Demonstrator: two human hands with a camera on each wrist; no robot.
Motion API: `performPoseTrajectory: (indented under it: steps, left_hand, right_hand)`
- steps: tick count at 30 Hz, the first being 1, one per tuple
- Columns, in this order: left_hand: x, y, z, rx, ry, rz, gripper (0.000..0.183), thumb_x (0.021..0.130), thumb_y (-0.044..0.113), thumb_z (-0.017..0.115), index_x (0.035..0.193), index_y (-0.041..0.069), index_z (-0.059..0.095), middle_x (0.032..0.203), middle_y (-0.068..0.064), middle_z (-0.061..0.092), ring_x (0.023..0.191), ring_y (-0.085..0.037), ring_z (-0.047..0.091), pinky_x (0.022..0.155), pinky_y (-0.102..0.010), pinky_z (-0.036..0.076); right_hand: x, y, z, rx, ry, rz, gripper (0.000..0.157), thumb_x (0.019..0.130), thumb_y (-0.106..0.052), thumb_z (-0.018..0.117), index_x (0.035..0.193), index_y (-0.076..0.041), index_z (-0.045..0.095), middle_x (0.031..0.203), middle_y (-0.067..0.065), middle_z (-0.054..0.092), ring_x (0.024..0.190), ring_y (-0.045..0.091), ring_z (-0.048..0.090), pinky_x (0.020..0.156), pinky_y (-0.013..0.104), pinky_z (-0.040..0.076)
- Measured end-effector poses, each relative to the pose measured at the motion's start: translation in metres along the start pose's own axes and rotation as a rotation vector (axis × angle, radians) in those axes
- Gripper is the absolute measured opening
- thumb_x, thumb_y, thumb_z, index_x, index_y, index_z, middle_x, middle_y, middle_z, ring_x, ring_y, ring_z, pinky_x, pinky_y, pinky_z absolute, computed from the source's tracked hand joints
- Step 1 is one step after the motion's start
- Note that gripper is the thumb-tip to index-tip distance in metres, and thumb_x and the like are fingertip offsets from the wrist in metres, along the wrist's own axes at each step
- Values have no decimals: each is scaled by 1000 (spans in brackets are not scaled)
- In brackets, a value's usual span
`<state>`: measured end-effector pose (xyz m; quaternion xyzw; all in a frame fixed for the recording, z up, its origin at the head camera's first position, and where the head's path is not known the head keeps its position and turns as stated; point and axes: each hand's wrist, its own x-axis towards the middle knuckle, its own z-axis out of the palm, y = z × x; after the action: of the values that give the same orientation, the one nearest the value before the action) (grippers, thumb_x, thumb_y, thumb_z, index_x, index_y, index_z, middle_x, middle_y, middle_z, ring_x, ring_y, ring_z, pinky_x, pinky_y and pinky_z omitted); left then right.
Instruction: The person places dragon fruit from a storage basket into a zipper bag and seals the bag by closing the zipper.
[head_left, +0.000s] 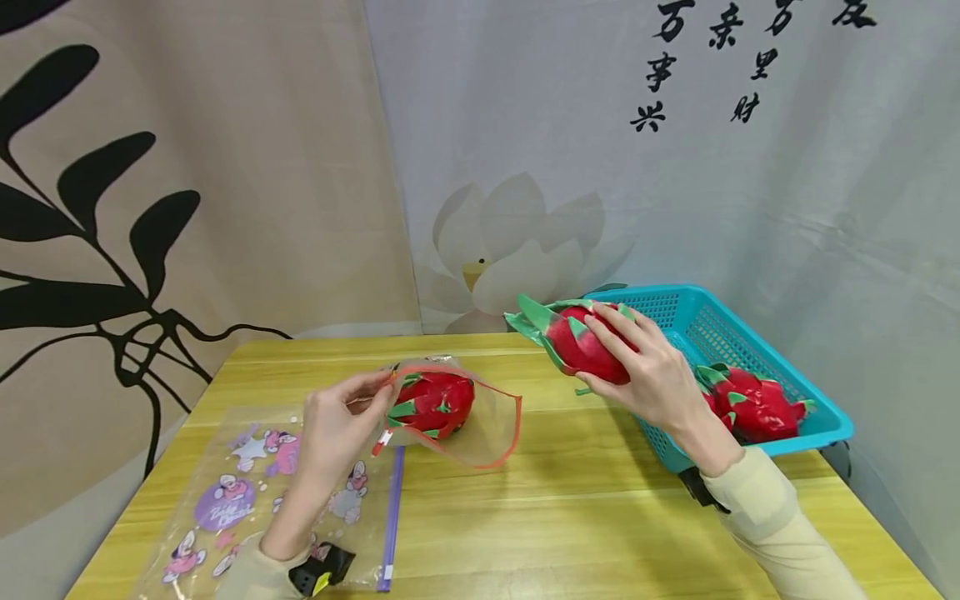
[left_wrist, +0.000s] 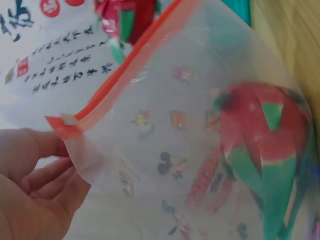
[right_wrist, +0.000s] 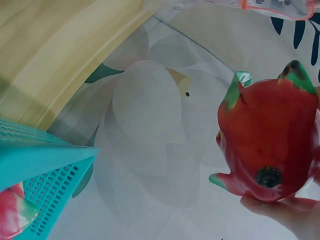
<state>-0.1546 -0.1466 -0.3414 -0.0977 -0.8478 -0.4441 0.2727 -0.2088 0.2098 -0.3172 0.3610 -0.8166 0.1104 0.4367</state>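
grip of the right hand (head_left: 648, 371) is firm round one glossy red dragon fruit (head_left: 576, 348): the fingers lie over its upper side and the thumb is under it. this fruit is in the air above the bench (head_left: 570, 533), with its green leafy end directed to the left. in the right wrist view one can see also a dark round spot at its other end.

the left hand (head_left: 345, 412) pinches the edge of a transparent zip bag (head_left: 491, 429) with orange-red border, near its red slider (head_left: 377, 447). the mouth of this bag stands wide and faces to the right side. a second dragon fruit (head_left: 438, 406) is inside the bag, and on the plastic the left wrist view shows small cartoon pictures.

under the left forearm, a bigger transparent bag (head_left: 225, 507) with purple zip lies flat on the bench; it has prints of pink cartoon figures. on the right side stands a turquoise plastic basket (head_left: 731, 337) with holes in its walls. in it are more dragon fruits (head_left: 765, 408), partly covered by the right wrist, so i cannot tell how many.

behind the bench hangs a pale cloth (head_left: 825, 242) with a printed lotus (head_left: 525, 237), black leaves (head_left: 168, 229) and chinese characters (head_left: 660, 71).
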Motion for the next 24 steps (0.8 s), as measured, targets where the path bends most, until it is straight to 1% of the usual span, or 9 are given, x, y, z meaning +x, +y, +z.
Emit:
performPoseTrajectory:
  steps: [2, 5, 6, 7, 11, 13, 18, 20, 24]
  left_hand:
    - [0, -1, 1, 59, 47, 44, 13, 82, 5, 64, 91, 0, 71, 80, -13, 72, 64, -19, 69, 52, -7, 47]
    - [1, -2, 4, 153, 113, 113, 11, 82, 6, 64, 88, 1, 71, 73, -13, 71, 57, -19, 66, 47, -5, 43]
    - [2, -3, 4, 164, 126, 123, 11, 82, 7, 64, 87, 0, 71, 71, -14, 70, 55, -19, 66, 44, -5, 42]
    - [2, -3, 5, 166, 134, 123, 11, 82, 7, 64, 87, 0, 71, 70, -14, 70, 56, -20, 66, 44, -5, 42]
    - [6, -5, 6, 149, 149, 88, 12, 83, 10, 64, 86, 1, 71, 69, -11, 70, 59, -20, 66, 45, -6, 42]
    - [7, -5, 6, 139, 157, 69, 12, 83, 12, 64, 86, 2, 71, 70, -9, 71, 60, -19, 67, 48, -5, 42]
    - [11, -6, 8, 140, 171, 33, 14, 84, 14, 64, 87, 2, 71, 72, -9, 71, 61, -18, 67, 52, -1, 41]
    - [13, -7, 9, 145, 181, 24, 15, 84, 14, 64, 87, 2, 71, 72, -10, 71, 60, -18, 67, 51, 0, 40]
    - [16, -7, 10, 147, 196, 21, 14, 83, 13, 64, 86, 1, 71, 72, -12, 71, 59, -20, 67, 49, -2, 41]
  right_hand:
    - [1, -4, -2, 10, 20, -27, 61, 87, -55, 48, 126, -9, 56, 127, 13, 56, 109, 40, 53, 71, 53, 53]
    - [2, -10, -4, 32, 49, -66, 58, 86, -52, 53, 124, -8, 58, 126, 14, 57, 108, 39, 54, 71, 53, 53]
    - [2, -13, -4, 41, 59, -81, 58, 85, -51, 54, 123, -7, 58, 125, 14, 58, 107, 40, 55, 70, 53, 54]
    - [3, -15, -5, 51, 67, -93, 57, 84, -50, 56, 122, -7, 59, 125, 14, 58, 106, 40, 55, 71, 52, 54]
    - [3, -25, -7, 96, 78, -149, 56, 82, -47, 60, 120, -6, 60, 124, 15, 58, 106, 39, 56, 71, 51, 54]
    - [3, -30, -7, 125, 90, -182, 55, 81, -45, 63, 119, -5, 61, 123, 16, 59, 107, 39, 56, 72, 49, 54]
    - [6, -44, -10, 167, 132, -263, 53, 82, -43, 63, 115, -1, 62, 120, 19, 60, 108, 41, 55, 70, 47, 55]
    - [8, -49, -12, 176, 154, -290, 53, 83, -43, 61, 113, 0, 63, 119, 19, 61, 107, 41, 56, 74, 46, 54]
    - [11, -59, -14, 203, 192, -330, 52, 83, -43, 62, 111, 1, 64, 116, 21, 61, 105, 42, 56, 87, 45, 50]
